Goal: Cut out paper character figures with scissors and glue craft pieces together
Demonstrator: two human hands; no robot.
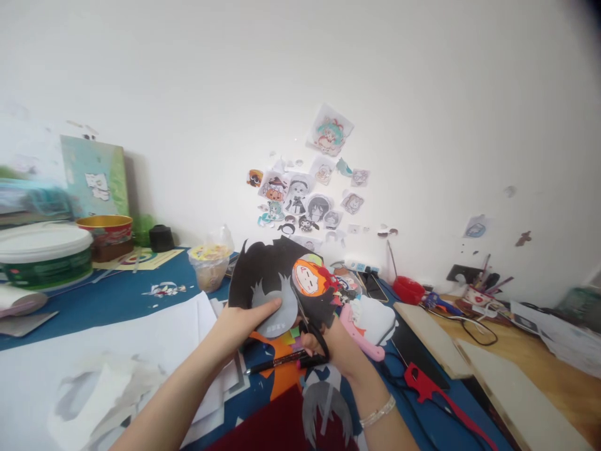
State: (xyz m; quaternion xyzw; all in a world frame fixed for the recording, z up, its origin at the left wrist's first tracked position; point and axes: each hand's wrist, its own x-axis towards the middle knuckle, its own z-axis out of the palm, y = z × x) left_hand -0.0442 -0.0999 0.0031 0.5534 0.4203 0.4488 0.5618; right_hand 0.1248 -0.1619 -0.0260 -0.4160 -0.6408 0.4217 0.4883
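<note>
My left hand (260,315) is closed on a sheet of black paper (251,266), with a grey paper cutout (278,318) pinched against it under the thumb. In my right hand (335,344) is a pair of scissors (315,335), its black handle loop around the fingers. The scissor blades point up along the right edge of the grey cutout, beside the black paper; how far apart they are I cannot tell. A round orange-haired character cutout (307,277) shows in front of the black paper. Below the hands lie a black pen (275,363) and a grey-haired paper figure (327,410).
White paper sheets (117,338) and crumpled scraps lie to the left. Behind them stand a lidded plastic cup (210,268) and a white-lidded tub (44,250). On the right are a pink-handled tool (359,335), a red tool (425,383) and pale boards (434,338).
</note>
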